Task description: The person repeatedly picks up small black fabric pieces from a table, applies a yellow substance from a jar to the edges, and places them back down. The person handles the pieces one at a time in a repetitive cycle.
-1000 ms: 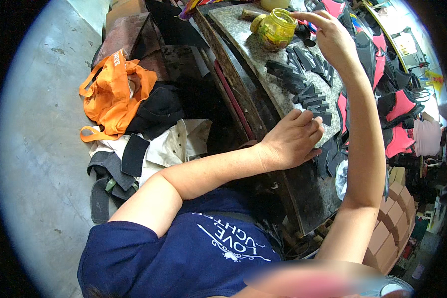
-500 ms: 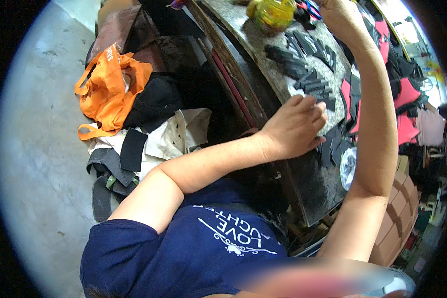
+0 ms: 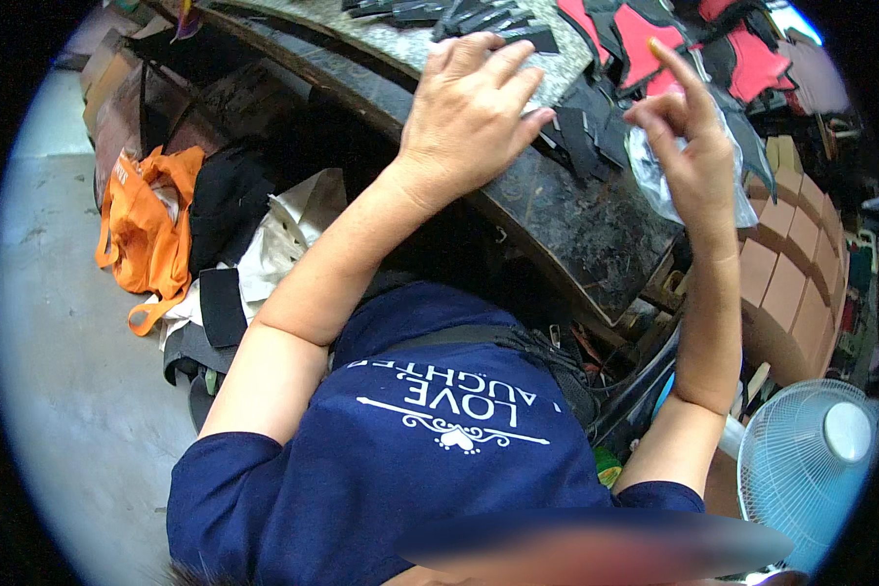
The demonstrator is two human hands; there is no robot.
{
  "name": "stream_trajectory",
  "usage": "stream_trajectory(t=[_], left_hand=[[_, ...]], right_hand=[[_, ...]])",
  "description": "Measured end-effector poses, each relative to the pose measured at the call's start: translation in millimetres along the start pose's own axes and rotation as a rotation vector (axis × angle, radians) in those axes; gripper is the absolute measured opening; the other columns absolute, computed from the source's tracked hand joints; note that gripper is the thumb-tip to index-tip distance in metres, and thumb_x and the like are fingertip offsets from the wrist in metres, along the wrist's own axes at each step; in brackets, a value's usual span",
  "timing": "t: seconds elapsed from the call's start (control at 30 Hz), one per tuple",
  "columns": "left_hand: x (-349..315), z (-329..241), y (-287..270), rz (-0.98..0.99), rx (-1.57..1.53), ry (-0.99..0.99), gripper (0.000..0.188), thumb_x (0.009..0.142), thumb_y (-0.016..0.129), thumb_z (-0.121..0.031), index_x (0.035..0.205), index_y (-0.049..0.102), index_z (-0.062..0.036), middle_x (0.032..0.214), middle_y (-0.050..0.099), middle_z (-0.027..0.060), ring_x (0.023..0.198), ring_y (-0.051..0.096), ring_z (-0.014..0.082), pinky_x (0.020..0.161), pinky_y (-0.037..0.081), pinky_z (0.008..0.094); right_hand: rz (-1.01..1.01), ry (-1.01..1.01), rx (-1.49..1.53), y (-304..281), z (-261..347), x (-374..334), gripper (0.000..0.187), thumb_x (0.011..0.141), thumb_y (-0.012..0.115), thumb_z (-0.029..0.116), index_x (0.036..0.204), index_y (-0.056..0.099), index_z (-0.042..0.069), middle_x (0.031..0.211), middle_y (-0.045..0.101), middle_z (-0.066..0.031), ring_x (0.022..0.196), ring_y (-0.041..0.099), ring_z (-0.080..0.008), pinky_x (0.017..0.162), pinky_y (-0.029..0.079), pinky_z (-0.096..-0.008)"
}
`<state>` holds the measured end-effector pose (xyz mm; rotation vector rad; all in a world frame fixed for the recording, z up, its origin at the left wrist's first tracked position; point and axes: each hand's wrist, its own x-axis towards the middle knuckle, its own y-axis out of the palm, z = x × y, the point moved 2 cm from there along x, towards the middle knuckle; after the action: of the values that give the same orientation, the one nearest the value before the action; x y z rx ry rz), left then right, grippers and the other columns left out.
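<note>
My left hand (image 3: 474, 117) lies over the near edge of the worktable, palm down, fingers spread and nothing visible in them. Just beyond its fingertips are several black strips (image 3: 479, 18) on a speckled stone slab (image 3: 563, 80). My right hand (image 3: 691, 146) is raised above a clear plastic bag (image 3: 654, 181), its index finger stretched out and the others bent. A yellowish spot shows on that fingertip; I cannot make out what it is. Between the hands lie flat black pieces (image 3: 586, 137). Pink-and-black cut pieces (image 3: 645, 44) lie beyond my right hand.
The table's dark front corner (image 3: 596, 244) juts toward me. Stacked brown blocks (image 3: 786, 254) and a standing fan (image 3: 801, 469) are on the right. An orange bag (image 3: 151, 230) and pale cloth (image 3: 303, 215) lie at the left, beside the grey floor (image 3: 49, 391).
My right hand has come back from the table's far side to above the plastic bag. The left hand stays by the black strips. The view has shifted, bringing the fan in.
</note>
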<state>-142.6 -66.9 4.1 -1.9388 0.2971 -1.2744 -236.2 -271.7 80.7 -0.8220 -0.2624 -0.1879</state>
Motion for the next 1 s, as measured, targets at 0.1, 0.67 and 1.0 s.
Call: stream_trajectory(t=[0.1, 0.67, 1.0], left_hand=[[-1, 1, -1, -0.033, -0.009, 0.011, 0.040, 0.084, 0.076, -0.038, 0.115, 0.072, -0.0123, 0.135, 0.063, 0.0075, 0.126, 0.053, 0.0292, 0.106, 0.039, 0.0455], [-4, -65, -24, 0.112, -0.999, -0.381, 0.023, 0.093, 0.075, -0.013, 0.111, 0.071, 0.0003, 0.096, 0.071, 0.0083, 0.082, 0.066, 0.0173, 0.074, 0.054, 0.0290], [-4, -41, -12, 0.419, -1.605, -0.779, 0.025, 0.097, 0.071, -0.014, 0.115, 0.068, 0.0035, 0.090, 0.071, 0.0056, 0.071, 0.071, 0.0122, 0.061, 0.057, 0.0229]], right_hand=[[-0.063, 0.091, -0.159, 12, -20, -39, 0.085, 0.082, 0.081, 0.003, 0.156, 0.044, 0.025, 0.093, 0.073, -0.0058, 0.081, 0.069, -0.0170, 0.078, 0.057, -0.0322], [-0.330, 0.292, 0.851, 11, -3, -62, 0.070, 0.093, 0.063, -0.008, 0.155, 0.033, 0.006, 0.090, 0.066, -0.0066, 0.073, 0.074, -0.0185, 0.064, 0.062, -0.0270], [-0.106, 0.143, 0.433, 21, 21, -69, 0.041, 0.099, 0.058, -0.004, 0.138, 0.065, 0.006, 0.107, 0.064, -0.0033, 0.086, 0.061, -0.0069, 0.078, 0.054, -0.0218]])
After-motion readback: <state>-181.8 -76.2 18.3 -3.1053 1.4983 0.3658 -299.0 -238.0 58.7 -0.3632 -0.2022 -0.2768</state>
